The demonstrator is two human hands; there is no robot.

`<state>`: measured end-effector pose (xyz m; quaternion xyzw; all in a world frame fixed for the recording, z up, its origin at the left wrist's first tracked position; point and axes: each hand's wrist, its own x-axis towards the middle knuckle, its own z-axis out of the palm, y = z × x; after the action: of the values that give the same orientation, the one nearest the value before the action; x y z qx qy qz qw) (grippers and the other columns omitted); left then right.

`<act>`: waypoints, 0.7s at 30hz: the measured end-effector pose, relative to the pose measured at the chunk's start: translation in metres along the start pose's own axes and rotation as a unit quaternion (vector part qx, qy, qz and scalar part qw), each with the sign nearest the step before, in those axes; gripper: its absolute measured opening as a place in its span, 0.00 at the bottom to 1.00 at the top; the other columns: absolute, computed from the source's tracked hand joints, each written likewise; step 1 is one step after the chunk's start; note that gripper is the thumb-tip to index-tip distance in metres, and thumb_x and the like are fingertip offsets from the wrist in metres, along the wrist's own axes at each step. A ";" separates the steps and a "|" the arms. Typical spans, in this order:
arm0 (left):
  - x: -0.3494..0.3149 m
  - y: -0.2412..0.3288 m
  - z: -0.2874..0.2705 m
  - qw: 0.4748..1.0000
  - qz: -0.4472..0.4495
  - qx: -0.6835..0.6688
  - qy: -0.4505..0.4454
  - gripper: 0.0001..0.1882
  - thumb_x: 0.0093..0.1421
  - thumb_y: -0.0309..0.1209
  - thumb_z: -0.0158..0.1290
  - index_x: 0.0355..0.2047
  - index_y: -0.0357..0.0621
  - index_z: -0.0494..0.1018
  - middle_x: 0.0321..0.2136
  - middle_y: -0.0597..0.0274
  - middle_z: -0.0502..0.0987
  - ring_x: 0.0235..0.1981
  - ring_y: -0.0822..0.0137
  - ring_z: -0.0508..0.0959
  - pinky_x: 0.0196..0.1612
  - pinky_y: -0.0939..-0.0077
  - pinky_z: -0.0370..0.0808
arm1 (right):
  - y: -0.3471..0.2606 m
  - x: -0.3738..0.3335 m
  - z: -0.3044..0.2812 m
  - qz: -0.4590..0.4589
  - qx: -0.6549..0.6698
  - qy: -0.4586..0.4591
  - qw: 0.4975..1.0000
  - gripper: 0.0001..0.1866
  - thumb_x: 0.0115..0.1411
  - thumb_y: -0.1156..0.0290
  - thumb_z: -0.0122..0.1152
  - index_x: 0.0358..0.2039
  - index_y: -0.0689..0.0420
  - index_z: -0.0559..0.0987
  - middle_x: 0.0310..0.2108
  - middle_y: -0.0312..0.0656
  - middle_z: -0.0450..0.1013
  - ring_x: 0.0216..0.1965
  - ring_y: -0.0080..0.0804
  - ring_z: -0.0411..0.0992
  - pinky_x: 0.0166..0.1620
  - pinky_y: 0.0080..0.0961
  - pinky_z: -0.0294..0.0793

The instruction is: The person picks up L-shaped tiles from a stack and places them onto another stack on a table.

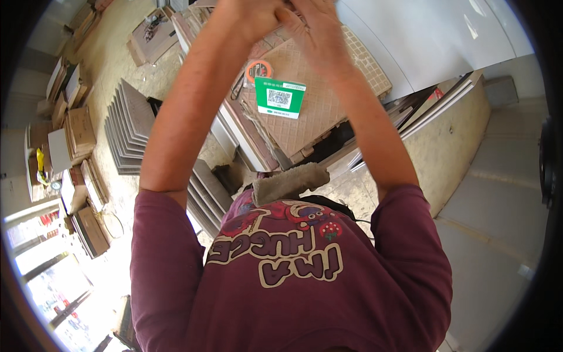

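Both my arms stretch up to the top edge of the head view, where my hands come close together above the stack of brown, grid-patterned boards. The frame's edge cuts off part of my left hand (253, 16), so its fingers do not show clearly. Slightly smeared, my right hand (316, 38) overlaps or lies right beside the left; whether anything is between them I cannot make out. Below the hands, a green card with a square code (280, 98) lies on the top brown board (314, 117). An orange ring-shaped item, perhaps a tape roll (258, 70), sits behind the card.
A large pale, smooth panel (404, 35) covers the upper right. Grey sheets (130, 126) stand in a row on the floor at left. Several cardboard boxes (79, 132) line the far left. A rolled grey cloth (290, 182) is at my waist, and thin boards (440, 105) lean at right.
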<state>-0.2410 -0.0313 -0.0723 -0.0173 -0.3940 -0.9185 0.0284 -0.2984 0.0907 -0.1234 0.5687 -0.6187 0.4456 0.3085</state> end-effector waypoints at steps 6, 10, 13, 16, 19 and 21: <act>-0.115 0.000 -0.082 0.928 0.126 0.295 0.189 0.27 0.61 0.44 0.36 0.53 0.34 0.56 0.50 0.49 0.64 0.49 0.58 0.68 0.49 0.71 0.65 | -0.065 -0.074 -0.061 0.257 0.106 -0.291 0.916 0.15 0.54 0.66 0.53 0.41 0.58 0.73 0.41 0.47 0.70 0.42 0.41 0.69 0.44 0.28 0.67; -0.223 -0.049 -0.147 0.815 -0.005 0.397 0.422 0.24 0.58 0.42 0.44 0.51 0.39 0.62 0.44 0.57 0.70 0.42 0.63 0.72 0.43 0.73 0.68 | -0.107 -0.159 -0.063 0.201 0.092 -0.459 0.860 0.14 0.52 0.57 0.52 0.28 0.55 0.76 0.23 0.45 0.71 0.28 0.44 0.70 0.29 0.35 0.68; -0.332 -0.108 -0.211 0.624 -0.023 0.613 0.484 0.24 0.55 0.37 0.49 0.49 0.36 0.62 0.45 0.52 0.69 0.46 0.60 0.70 0.47 0.69 0.66 | -0.113 -0.185 -0.053 0.128 0.046 -0.448 0.884 0.14 0.50 0.59 0.53 0.18 0.56 0.74 0.18 0.44 0.70 0.23 0.42 0.69 0.25 0.34 0.67; -0.388 -0.157 -0.187 0.424 -0.132 0.718 0.536 0.33 0.50 0.35 0.52 0.54 0.38 0.54 0.53 0.46 0.57 0.56 0.51 0.56 0.56 0.60 0.55 | -0.112 -0.185 -0.054 0.127 0.044 -0.414 0.900 0.15 0.50 0.61 0.53 0.12 0.56 0.72 0.14 0.42 0.68 0.18 0.40 0.68 0.23 0.33 0.66; -0.438 -0.209 -0.175 0.352 -0.142 0.753 0.537 0.42 0.48 0.38 0.55 0.57 0.35 0.45 0.57 0.43 0.48 0.59 0.48 0.49 0.57 0.55 0.49 | -0.110 -0.188 -0.053 0.116 0.047 -0.416 0.901 0.15 0.49 0.62 0.53 0.12 0.55 0.72 0.13 0.41 0.68 0.18 0.39 0.68 0.24 0.33 0.66; -0.453 -0.234 -0.163 0.330 -0.223 0.713 0.576 0.45 0.48 0.40 0.55 0.58 0.33 0.43 0.58 0.42 0.45 0.60 0.47 0.47 0.58 0.54 0.49 | -0.110 -0.188 -0.052 0.107 0.050 -0.408 0.905 0.14 0.49 0.62 0.54 0.12 0.55 0.72 0.13 0.41 0.68 0.18 0.39 0.68 0.24 0.32 0.66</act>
<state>0.1937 0.0283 -0.3782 0.6320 -0.7728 -0.0384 0.0436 -0.1668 0.2233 -0.2470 0.6460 -0.7245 0.2354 -0.0492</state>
